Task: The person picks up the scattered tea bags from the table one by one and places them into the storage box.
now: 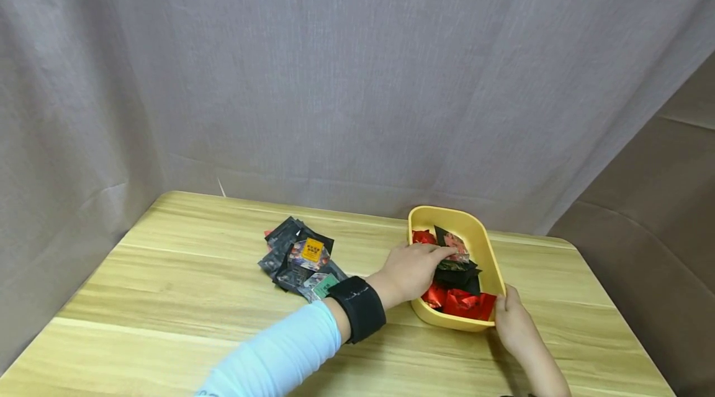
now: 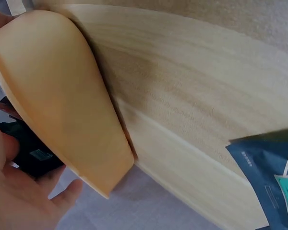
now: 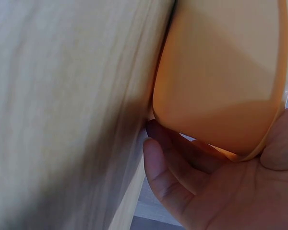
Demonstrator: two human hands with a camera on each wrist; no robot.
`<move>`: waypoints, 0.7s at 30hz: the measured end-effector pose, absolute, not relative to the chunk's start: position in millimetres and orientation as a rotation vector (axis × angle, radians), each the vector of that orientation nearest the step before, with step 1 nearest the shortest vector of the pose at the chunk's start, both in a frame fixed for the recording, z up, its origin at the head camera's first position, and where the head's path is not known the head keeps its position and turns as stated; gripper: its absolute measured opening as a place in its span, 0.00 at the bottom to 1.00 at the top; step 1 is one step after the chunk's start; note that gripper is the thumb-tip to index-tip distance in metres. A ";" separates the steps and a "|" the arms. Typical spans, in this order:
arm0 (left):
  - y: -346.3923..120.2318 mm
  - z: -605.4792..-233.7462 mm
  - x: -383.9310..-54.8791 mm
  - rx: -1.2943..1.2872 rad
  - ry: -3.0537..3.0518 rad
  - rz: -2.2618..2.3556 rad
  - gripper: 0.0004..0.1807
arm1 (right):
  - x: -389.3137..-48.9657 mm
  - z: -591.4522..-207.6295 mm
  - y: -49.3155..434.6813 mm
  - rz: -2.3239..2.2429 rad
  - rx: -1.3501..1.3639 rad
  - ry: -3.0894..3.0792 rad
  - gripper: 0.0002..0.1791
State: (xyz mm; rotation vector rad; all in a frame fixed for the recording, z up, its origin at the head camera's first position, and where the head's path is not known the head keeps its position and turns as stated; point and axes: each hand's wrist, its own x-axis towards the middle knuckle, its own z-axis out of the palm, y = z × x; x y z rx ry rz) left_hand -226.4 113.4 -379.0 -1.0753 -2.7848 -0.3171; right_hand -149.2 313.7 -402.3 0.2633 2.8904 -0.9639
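A yellow plastic bin (image 1: 491, 254) stands at the right of the table, with red foil packets (image 1: 460, 304) in it. Over its left rim reaches my left hand (image 1: 410, 270), holding black sachets (image 1: 460, 276) inside the bin; one has a pink picture. The left wrist view shows that hand (image 2: 24, 196) with a black sachet (image 2: 36, 153) between thumb and fingers. My right hand (image 1: 516, 316) grips the bin's near right corner. In the right wrist view its fingers (image 3: 168, 167) curl about the bin's end, and the thumb lies by the rim.
Left of the bin, a loose pile of dark sachets (image 1: 290, 260) lies on the wooden table (image 1: 184, 298), some with orange or green labels. A grey curtain (image 1: 335, 74) hangs behind the table's far edge, close to the bin.
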 end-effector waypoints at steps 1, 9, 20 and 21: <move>114.0 -379.1 -226.1 -1.072 -2.794 -0.319 0.26 | -148.9 -401.4 313.5 -0.966 0.265 2.889 0.27; 114.3 -375.2 -222.0 -1.057 -2.819 -0.371 0.23 | -148.8 -395.9 312.7 -0.961 0.273 2.873 0.28; 105.8 -358.8 -214.6 -1.112 -2.773 -0.461 0.24 | -147.7 -394.8 312.2 -0.958 0.271 2.880 0.27; 102.1 -357.1 -214.2 -1.114 -2.760 -0.461 0.23 | -147.7 -394.7 312.0 -0.957 0.271 2.881 0.27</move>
